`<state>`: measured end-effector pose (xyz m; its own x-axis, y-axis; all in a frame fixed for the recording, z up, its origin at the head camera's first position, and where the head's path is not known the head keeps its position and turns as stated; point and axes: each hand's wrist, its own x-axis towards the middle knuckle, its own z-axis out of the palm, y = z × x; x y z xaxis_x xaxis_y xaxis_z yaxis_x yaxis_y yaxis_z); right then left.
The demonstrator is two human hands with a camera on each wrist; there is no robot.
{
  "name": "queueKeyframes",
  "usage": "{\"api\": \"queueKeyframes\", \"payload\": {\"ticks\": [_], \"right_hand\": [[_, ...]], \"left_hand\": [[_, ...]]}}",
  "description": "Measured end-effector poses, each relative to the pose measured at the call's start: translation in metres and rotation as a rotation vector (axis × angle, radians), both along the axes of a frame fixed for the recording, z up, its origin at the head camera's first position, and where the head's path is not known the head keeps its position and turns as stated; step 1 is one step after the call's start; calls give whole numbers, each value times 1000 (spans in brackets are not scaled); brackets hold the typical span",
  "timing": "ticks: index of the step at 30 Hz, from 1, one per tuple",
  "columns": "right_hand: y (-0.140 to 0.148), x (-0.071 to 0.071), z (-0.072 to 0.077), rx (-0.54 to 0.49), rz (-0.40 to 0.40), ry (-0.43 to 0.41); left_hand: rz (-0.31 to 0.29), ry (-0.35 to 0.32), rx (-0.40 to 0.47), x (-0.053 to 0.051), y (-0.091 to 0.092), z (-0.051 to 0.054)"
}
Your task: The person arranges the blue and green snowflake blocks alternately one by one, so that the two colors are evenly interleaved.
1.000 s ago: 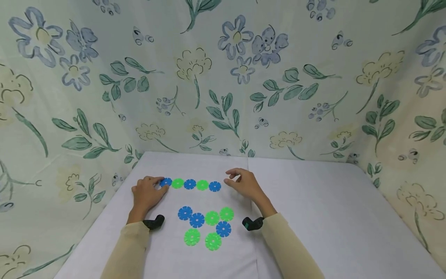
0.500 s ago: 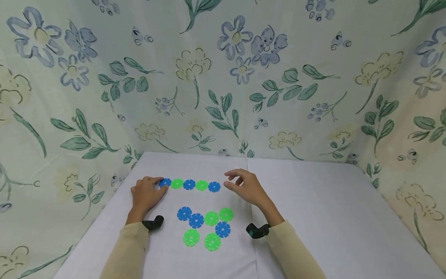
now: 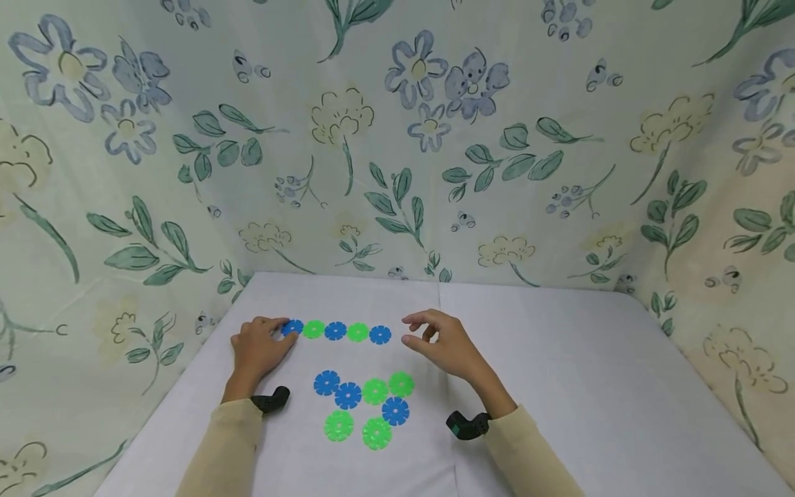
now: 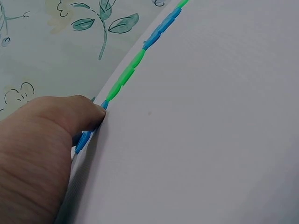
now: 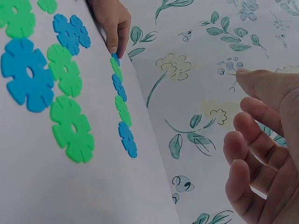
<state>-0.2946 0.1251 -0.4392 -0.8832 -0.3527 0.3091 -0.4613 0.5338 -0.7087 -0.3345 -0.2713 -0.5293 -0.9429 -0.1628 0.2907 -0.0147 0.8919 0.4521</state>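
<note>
Left fingers [image 3: 273,322] pinch the leftmost disc [image 3: 295,326] (blue).

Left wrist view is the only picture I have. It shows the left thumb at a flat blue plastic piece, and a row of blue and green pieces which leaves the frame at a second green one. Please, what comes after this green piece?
Observer: One more flat, round blue plastic piece with a notched edge, which ends the row.
Operator: Thank you. Is something near that end?
Observer: Yes, the bare right hand is just past it, not touching the piece.
Operator: Do other pieces lie outside the row?
Observer: Yes, seven: four notched green plastic discs and three notched blue plastic discs, all lower in the head view.
</note>
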Motion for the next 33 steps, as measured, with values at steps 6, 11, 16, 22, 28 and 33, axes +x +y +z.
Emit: {"api": "queueKeyframes", "payload": {"ticks": [6,11,16,22,28,33], "right_hand": [[5,7,1,8,19,-3],[7,12,-6,29,37,-20],[8,17,-12,37,37,-44],[6,22,-22,51,57,-76],[7,25,-28,28,72,-91],[7,24,-33,14,97,-94]], "left_hand": [[-12,10,-4,0,-2,0],[-15,10,-5,-1,-2,0],[-5,-2,-11,-1,-2,-2],[-2,4,-12,0,-3,-2],[-10,15,-12,-1,-3,-2],[-11,29,-11,0,-2,-2]]}}
